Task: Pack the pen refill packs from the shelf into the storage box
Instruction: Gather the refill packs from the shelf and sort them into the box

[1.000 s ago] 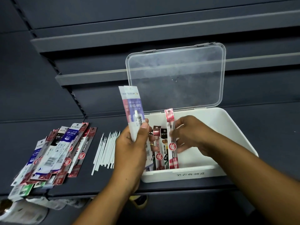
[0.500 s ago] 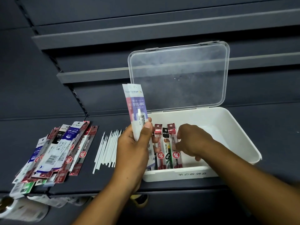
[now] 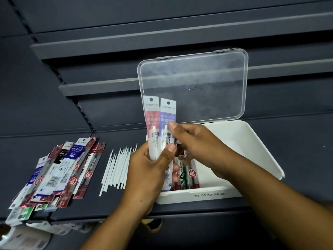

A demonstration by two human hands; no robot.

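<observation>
**penbin_22:** ok so where are the refill packs in this shot?

**shelfgoblin:** three spots. Two are held up mid-frame: a pink refill pack [image 3: 152,116] and a purple refill pack [image 3: 168,114], side by side and upright, in front of the clear lid [image 3: 207,82]. The left hand [image 3: 149,170] has its fingers and thumb clamped round the lower halves of both. The right hand [image 3: 196,141] pinches the purple one, thumb on its front and the other fingers curled behind.

**penbin_22:** and the box?

**shelfgoblin:** the white storage box [image 3: 252,150] sits right of centre on the dark shelf [image 3: 115,206], with the lid standing open at the back. A few packs in the box [image 3: 188,175], red and green ones, lie flat along its left side, partly hidden by the hands.

**penbin_22:** the rest?

**shelfgoblin:** there's a messy pile of packs [image 3: 61,170] at lower left, hanging over the shelf's front edge, and a row of loose white refills [image 3: 117,165] between that pile and the box.
</observation>
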